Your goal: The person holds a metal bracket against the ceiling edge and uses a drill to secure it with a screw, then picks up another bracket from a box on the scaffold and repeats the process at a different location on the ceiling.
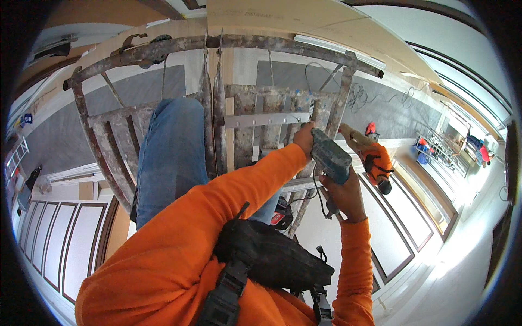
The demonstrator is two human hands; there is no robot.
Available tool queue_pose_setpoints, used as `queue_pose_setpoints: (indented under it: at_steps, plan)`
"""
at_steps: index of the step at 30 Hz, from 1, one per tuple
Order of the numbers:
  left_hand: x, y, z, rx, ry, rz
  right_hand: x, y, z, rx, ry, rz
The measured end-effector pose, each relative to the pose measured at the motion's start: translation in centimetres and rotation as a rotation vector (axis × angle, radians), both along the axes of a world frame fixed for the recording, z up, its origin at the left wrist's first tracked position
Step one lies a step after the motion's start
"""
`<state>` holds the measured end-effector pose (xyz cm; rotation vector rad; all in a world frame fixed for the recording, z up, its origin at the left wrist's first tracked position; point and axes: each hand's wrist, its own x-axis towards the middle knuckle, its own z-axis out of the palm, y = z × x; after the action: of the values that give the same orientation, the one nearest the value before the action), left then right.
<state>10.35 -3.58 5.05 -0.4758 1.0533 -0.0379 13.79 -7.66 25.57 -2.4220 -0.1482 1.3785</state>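
Observation:
My right hand (pixel 346 193) grips a corded power tool with a teal-green body (pixel 331 155); its exact kind is hard to make out. A black cord hangs from its near end. At the tool's far end my left hand (pixel 305 137) is closed around its front, most fingers hidden. Just beyond that hand, a pale metal strip (pixel 266 120) with small holes spans worn scaffold planks (pixel 270 102). My jeans-covered knee (pixel 173 138) lies left of the strip.
Rusty, paint-spotted scaffold rails (pixel 250 42) enclose the platform. A black pouch (pixel 272 255) hangs at my chest. Below right is a co-worker in orange (pixel 377 163) with dark straps. Loose cables (pixel 359 98) lie on the grey floor; a metal ladder (pixel 443 146) stands farther right.

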Motion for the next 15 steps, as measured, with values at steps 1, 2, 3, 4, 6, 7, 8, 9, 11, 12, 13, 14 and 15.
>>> queue_pose_setpoints:
  at_steps: [1,2,3,4,6,7,8,9,11,12,13,14,15]
  plan:
    - [0.0,-0.2,-0.3,-0.003,-0.018,0.0,0.0,-0.2,-0.1,0.02,0.002,-0.004]
    - [-0.1,-0.3,-0.5,-0.005,-0.036,0.0,0.0,-0.3,-0.1,0.04,0.005,-0.008]
    - [-0.1,-0.3,-0.6,-0.006,-0.054,-0.001,-0.1,-0.3,-0.1,0.047,-0.001,-0.008]
    - [-0.2,-0.4,-0.7,0.001,-0.053,-0.006,-0.2,-0.3,-0.2,0.054,-0.008,-0.009]
    - [-0.3,-0.4,-0.6,0.015,-0.054,-0.016,-0.2,-0.4,-0.3,0.041,-0.009,-0.009]
    - [-0.2,-0.4,-0.6,0.008,-0.045,-0.019,0.0,-0.7,-0.5,0.02,-0.005,-0.008]
    - [-0.2,-0.3,-0.5,0.0,-0.036,-0.022,0.1,-0.9,-0.6,-0.001,-0.001,-0.008]
    - [-0.1,-0.1,-0.3,-0.008,-0.026,-0.024,0.1,-0.7,-0.5,0.007,0.002,0.003]
    - [-0.3,0.3,0.2,-0.013,-0.035,-0.017,0.2,0.0,-0.1,0.024,0.006,0.023]
    - [-0.4,0.3,0.2,-0.016,-0.04,-0.009,0.1,0.2,0.0,0.016,0.002,0.02]
    - [-0.3,0.1,-0.1,-0.023,-0.049,-0.003,0.0,0.4,0.1,0.008,-0.002,0.016]
    - [-0.2,-0.1,-0.4,-0.03,-0.058,0.004,0.0,0.5,0.1,0.0,-0.005,0.013]
    - [-0.2,-0.1,-0.4,-0.038,-0.067,0.007,0.0,0.2,0.0,0.015,-0.008,0.016]
